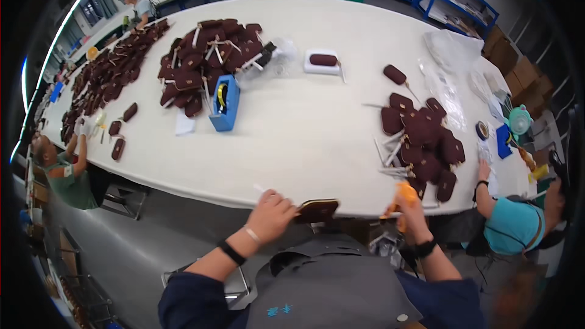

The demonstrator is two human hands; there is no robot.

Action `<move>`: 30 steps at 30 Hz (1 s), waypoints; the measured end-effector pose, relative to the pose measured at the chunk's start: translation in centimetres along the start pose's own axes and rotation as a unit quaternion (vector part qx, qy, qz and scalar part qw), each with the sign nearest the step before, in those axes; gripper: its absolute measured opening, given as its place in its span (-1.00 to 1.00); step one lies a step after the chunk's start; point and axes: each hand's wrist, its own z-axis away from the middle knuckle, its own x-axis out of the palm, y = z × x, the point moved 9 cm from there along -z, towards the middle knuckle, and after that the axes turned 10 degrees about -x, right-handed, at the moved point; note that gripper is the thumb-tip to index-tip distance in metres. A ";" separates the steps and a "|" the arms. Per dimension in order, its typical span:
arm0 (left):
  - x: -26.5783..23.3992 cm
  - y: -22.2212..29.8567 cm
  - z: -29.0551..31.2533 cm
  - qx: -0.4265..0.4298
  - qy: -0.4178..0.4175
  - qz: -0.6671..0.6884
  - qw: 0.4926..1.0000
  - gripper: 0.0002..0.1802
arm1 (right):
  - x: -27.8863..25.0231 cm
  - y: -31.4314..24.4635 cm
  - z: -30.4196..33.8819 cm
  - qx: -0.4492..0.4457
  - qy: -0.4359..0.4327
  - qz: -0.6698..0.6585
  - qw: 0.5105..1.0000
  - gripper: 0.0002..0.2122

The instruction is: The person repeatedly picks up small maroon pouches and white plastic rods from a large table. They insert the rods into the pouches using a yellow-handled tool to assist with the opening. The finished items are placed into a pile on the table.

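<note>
My left hand (273, 214) is closed on the edge of a dark brown pouch (318, 211) with a gold-coloured rim, held at the table's near edge. A small white strip (259, 187) shows by its fingers. To the right, my right hand (414, 213) is wrapped round an orange hand tool (406, 194); its kind is too blurred to make out. Just beyond that hand lies a heap of brown pouches (426, 137) with pale straps. Another brown pouch (323, 60) rests on a white block (322, 70) across the table.
A blue tape dispenser (224, 119) stands left of centre, beside a larger pouch heap (189, 61). Clear plastic bags (448, 55) lie at the far right. Co-workers sit at the left (73, 173) and right (518, 225) of the white table (292, 140).
</note>
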 end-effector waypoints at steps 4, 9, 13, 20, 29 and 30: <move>4.6 2.9 -13.6 -0.019 0.087 0.149 0.985 -0.94 | -9.1 -0.2 1.1 -0.056 0.196 -0.052 0.978 -0.74; 10.3 7.3 -26.0 -0.119 -0.003 0.243 0.963 -0.14 | -13.3 -0.2 2.7 -0.067 0.298 -0.083 0.949 -0.69; 10.6 3.2 -26.2 -0.095 -0.029 0.223 0.970 -0.28 | -13.4 0.0 3.0 -0.057 0.333 -0.079 0.938 -0.70; 5.2 -28.4 -18.6 -0.278 0.215 0.200 0.915 -0.80 | -8.0 0.9 1.5 -0.014 0.357 -0.052 0.933 -0.72; 2.7 -56.3 -9.7 -0.582 0.129 0.145 0.790 -0.54 | 2.5 -2.8 -2.9 0.000 0.263 -0.010 0.965 -0.76; 3.6 -56.9 -10.2 -0.585 0.109 0.124 0.794 -0.51 | 3.0 -3.0 -2.8 0.002 0.265 0.001 0.964 -0.77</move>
